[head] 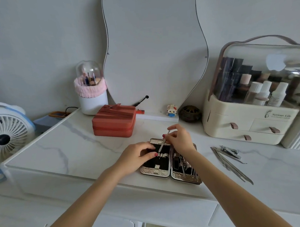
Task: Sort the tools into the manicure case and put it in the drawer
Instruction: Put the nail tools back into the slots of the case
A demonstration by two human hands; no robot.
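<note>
Manicure case (pixel 155 172): lies open flat on the white marble-patterned surface (pixel 74 149), near its front edge, two halves side by side. Metallic textured rim, black lining. Left half holds a row of empty loops across its middle; right half already holds several metal tools under its loops.

Left hand (pixel 137 157): rests on the left half of the case, fingers curled over its upper part, thumb pressing just beside the loop row. Grasps the case to steady it.

Right hand (pixel 179 139): above the far edge of the case, fingertips pinching a thin metal tool (pixel 163 142). The tool slants downward, its lower tip pointing at the loop row in the left half; whether the tip touches the lining cannot be told.

Loose tools (pixel 229 158): a small heap on the surface to the right of the case, well apart from it. Includes nail clippers (pixel 229 150) and several long slim metal pieces lying fanned out.

Red zip box (pixel 113 120): closed, behind the case, toward the wall.

Brush holder (pixel 91 92): white pot with pink band and clear dome, left of the mirror (pixel 155 48).

Cosmetics organiser (pixel 251 114): cream, right rear, clear lid, small drawers with strap pulls.

Fan (pixel 5 132): white, far left.

Small toy figure (pixel 171 110): at the mirror's foot.
</note>
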